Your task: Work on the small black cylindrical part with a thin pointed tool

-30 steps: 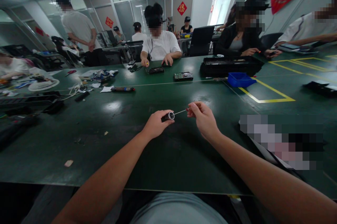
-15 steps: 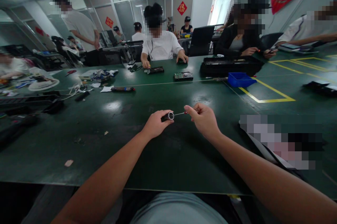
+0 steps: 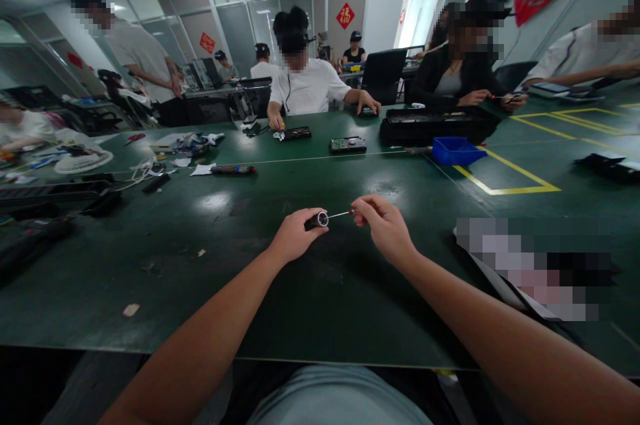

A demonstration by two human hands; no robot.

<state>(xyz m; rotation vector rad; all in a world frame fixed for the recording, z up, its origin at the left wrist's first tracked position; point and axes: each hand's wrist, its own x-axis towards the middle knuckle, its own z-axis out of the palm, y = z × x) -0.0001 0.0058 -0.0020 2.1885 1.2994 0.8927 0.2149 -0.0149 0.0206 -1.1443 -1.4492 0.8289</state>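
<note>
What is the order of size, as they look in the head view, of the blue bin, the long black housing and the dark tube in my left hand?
1. long black housing
2. blue bin
3. dark tube, partly covered

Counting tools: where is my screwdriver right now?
The screwdriver is mid-picture in the head view, in the right hand, its tip at the dark cylinder in the left hand.

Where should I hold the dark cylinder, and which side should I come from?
Probably around the side of the dark cylinder, bringing the grip of your left hand in from the left. Its rounded body suits fingers and thumb on opposite sides. The silver-rimmed end faces right, where the screwdriver shaft reaches it, so I'd leave that end uncovered.
</note>
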